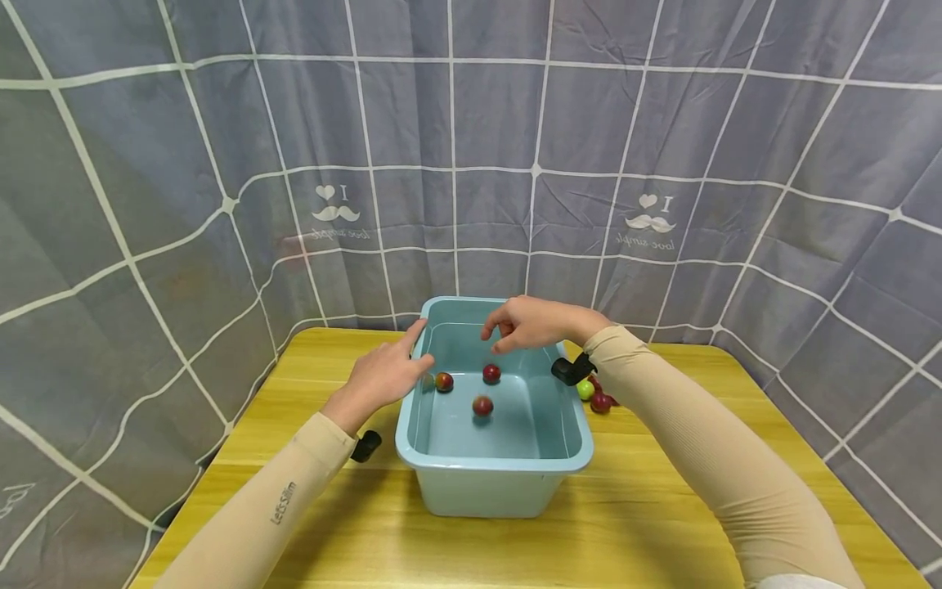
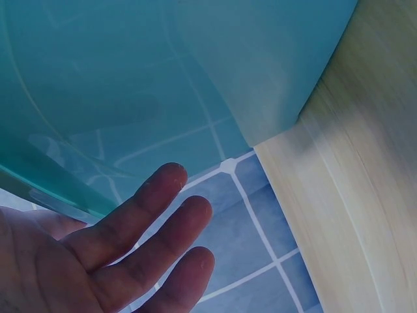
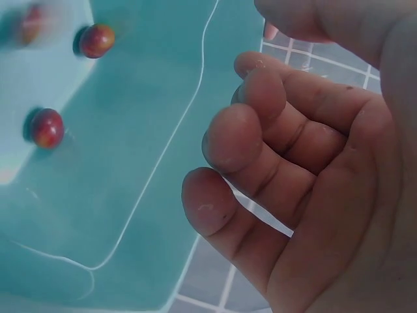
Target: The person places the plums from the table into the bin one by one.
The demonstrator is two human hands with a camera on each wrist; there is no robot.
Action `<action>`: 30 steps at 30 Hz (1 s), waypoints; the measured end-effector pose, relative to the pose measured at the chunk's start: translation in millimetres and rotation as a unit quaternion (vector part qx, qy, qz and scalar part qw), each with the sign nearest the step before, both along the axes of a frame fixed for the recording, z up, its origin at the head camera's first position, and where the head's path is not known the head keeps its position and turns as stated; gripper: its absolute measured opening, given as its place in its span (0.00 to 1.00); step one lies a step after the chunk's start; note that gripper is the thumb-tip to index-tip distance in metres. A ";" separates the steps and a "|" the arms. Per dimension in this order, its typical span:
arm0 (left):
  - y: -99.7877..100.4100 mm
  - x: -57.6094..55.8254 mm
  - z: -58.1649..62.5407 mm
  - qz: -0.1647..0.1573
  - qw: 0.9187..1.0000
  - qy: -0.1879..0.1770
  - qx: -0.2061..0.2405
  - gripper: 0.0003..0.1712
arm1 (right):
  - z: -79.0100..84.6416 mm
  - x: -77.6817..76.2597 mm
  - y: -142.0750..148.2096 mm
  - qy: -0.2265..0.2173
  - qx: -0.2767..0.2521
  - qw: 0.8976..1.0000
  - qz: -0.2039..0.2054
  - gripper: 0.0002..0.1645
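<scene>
Inside the blue basin (image 1: 489,491), three loose red fruits (image 1: 482,406) can roll and collide if the left hand (image 1: 387,372), fingers extended at the left rim, jolts it, while the right hand (image 1: 537,321), fingers loosely bent and empty, hangs over the far right side.

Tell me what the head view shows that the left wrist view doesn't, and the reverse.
Only the head view: the right hand, three reddish fruits inside the blue basin, and red and green fruits on the tabletop beside it. Only the left wrist view: the palm side of the left hand. Both: the left hand, the basin, the tabletop and the grid-patterned curtain.
</scene>
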State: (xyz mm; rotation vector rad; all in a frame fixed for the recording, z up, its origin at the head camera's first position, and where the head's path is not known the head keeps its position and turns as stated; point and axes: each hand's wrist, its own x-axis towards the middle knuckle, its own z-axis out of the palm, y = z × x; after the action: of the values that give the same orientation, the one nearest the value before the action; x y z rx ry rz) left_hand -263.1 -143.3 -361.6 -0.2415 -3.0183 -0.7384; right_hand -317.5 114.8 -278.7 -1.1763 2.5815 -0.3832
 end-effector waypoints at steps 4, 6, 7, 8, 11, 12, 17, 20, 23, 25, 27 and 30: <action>-1.1 0.5 -0.7 -0.001 1.000 0.002 0.003 0.44 | 1.2 3.0 3.1 0.004 -0.003 1.000 -0.001 0.18; -0.7 0.3 -0.5 -0.003 1.000 0.003 0.001 0.44 | 1.9 4.5 6.4 0.008 -0.006 1.000 -0.002 0.17; -0.5 0.3 -0.4 -0.003 1.000 0.004 0.000 0.44 | 2.3 5.2 8.4 0.010 -0.007 1.000 -0.002 0.17; -0.2 0.5 -0.3 -0.003 1.000 0.004 0.000 0.44 | 2.6 5.7 10.7 0.011 -0.009 1.000 -0.002 0.17; 0.4 0.6 0.0 -0.003 1.000 0.000 -0.004 0.44 | 4.1 8.4 17.3 0.019 -0.013 1.000 -0.002 0.17; 0.3 0.6 0.1 -0.003 1.000 -0.002 -0.003 0.44 | 4.8 9.7 19.4 0.019 -0.015 1.000 -0.002 0.16; -0.1 0.8 0.0 -0.002 1.000 -0.004 0.001 0.44 | 6.7 15.9 30.2 0.026 -0.030 0.999 -0.006 0.15; 0.1 0.6 -0.1 -0.004 1.000 0.000 0.002 0.44 | 6.1 18.8 37.6 0.030 -0.038 0.999 -0.009 0.14; 0.3 1.1 0.3 -0.006 1.000 0.002 0.003 0.44 | 5.4 21.7 44.9 0.034 -0.046 0.998 -0.012 0.14; 0.4 1.7 0.7 -0.005 1.000 0.001 0.004 0.44 | 5.3 24.0 49.6 0.038 -0.053 0.998 -0.014 0.14; 0.5 2.2 1.1 -0.005 1.000 -0.002 0.004 0.44 | 5.4 26.3 54.1 0.038 -0.060 0.997 -0.016 0.13; 0.6 2.3 0.8 -0.004 1.000 -0.004 0.004 0.44 | 4.9 28.9 61.2 0.038 -0.069 0.997 -0.020 0.13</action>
State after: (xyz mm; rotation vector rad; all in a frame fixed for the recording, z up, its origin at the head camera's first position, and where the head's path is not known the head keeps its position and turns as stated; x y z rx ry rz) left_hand -260.8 -142.7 -360.8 -0.2525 -3.0228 -0.7535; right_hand -288.6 176.1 -273.7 -1.2077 2.6851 -0.5435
